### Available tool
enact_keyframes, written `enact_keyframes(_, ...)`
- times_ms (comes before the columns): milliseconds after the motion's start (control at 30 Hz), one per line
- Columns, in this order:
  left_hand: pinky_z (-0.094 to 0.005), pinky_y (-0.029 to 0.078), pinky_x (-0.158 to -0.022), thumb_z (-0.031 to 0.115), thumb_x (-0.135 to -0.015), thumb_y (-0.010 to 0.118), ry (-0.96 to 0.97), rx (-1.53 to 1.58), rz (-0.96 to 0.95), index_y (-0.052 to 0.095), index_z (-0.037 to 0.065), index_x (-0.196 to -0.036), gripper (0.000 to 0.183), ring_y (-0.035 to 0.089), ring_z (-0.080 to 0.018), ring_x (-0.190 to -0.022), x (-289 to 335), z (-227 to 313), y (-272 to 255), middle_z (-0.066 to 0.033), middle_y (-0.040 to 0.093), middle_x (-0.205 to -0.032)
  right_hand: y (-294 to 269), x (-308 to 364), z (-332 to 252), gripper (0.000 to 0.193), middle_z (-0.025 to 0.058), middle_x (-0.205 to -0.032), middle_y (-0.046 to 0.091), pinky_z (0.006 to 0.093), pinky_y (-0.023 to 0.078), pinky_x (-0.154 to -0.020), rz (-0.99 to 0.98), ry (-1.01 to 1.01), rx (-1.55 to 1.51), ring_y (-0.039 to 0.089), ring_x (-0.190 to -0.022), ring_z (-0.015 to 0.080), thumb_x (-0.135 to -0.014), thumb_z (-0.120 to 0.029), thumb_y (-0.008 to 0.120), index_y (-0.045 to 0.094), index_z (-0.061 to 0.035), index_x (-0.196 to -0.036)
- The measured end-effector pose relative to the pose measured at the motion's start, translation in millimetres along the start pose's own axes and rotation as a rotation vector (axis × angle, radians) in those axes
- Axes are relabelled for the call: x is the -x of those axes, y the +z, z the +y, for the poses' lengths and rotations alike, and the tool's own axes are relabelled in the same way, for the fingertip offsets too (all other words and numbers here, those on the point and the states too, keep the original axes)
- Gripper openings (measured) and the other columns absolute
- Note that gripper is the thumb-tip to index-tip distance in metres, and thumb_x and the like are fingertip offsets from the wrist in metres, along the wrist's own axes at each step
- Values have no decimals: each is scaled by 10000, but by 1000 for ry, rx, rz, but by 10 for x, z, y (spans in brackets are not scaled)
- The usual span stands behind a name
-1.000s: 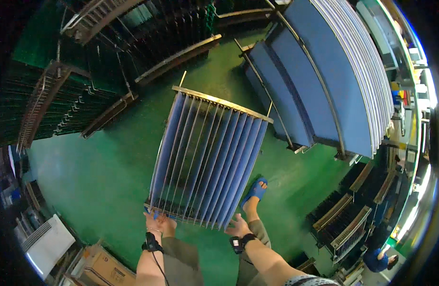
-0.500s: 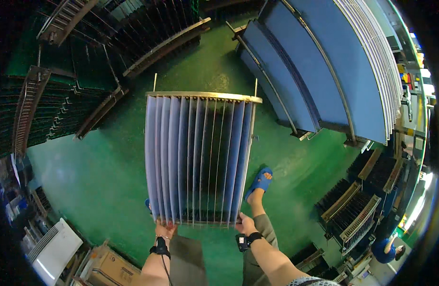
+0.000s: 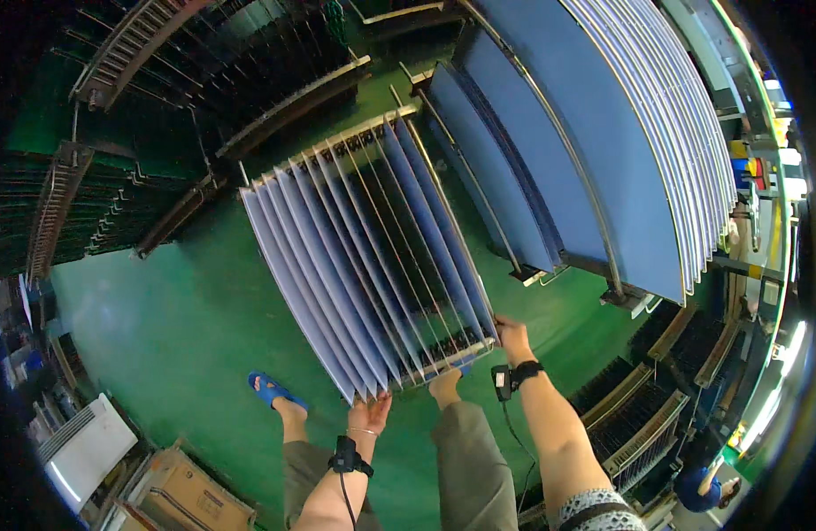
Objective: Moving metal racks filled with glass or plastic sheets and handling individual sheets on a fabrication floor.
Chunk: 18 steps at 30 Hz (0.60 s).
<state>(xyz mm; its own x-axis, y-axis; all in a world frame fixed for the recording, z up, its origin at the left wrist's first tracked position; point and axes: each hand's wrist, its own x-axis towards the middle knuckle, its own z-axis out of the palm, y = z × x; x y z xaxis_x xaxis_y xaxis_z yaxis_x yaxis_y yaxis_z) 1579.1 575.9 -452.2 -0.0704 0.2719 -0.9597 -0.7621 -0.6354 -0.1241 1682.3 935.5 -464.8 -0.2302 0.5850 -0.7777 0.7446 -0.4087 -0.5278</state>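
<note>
A metal rack filled with upright thin blue-grey panels is in front of me, turned so its far end points up and left. My left hand grips the bottom of its near end at the left, the fingers partly under the edge. With closed fingers my right hand holds the near right corner of the frame. Whether the rack's base touches the floor is hidden. Dark gaps show between several panels on its right half.
Green floor surrounds the rack. Large racks of blue panels stand close on the right. Dark slotted racks line the far left. A cardboard box and a white panel lie lower left. Another person is at the lower right.
The rack has rotated, its near end swinging right and its far end tilting left. Both hands have moved right with it, still holding on. My feet have shifted, and the left sandal now shows fully.
</note>
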Motion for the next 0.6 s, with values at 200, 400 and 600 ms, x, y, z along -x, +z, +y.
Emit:
enact_keyframes(200, -403, 502, -750, 302, -853, 427, -32, -87, 56, 454, 44, -798, 265, 542, -311, -895, -156, -226, 453, -175, 549, -899, -183, -477, 46, 231, 75, -786, 592, 262, 439, -493, 205, -84, 57, 545, -623, 139, -758, -67, 475, 561, -17, -967)
enact_keyframes(400, -455, 440, -830, 279, -861, 407, -193, 74, -56, 463, 23, -819, 266, 497, -352, -966, -252, -338, 442, -237, 513, -992, -301, -391, -280, 224, 110, -876, 569, 271, 466, -571, 169, -33, -218, 557, -718, 169, -774, -91, 501, 527, -19, -985)
enact_keyframes(600, -529, 295, -921, 280, -865, 396, -351, -351, 80, 243, 160, -1276, 455, 307, -337, -1168, 222, -267, 654, -154, 268, -1297, -690, 820, -9, 155, 171, -866, 553, 360, 453, -662, -47, -334, 475, 541, -787, 288, -753, -149, 495, 530, -20, -830)
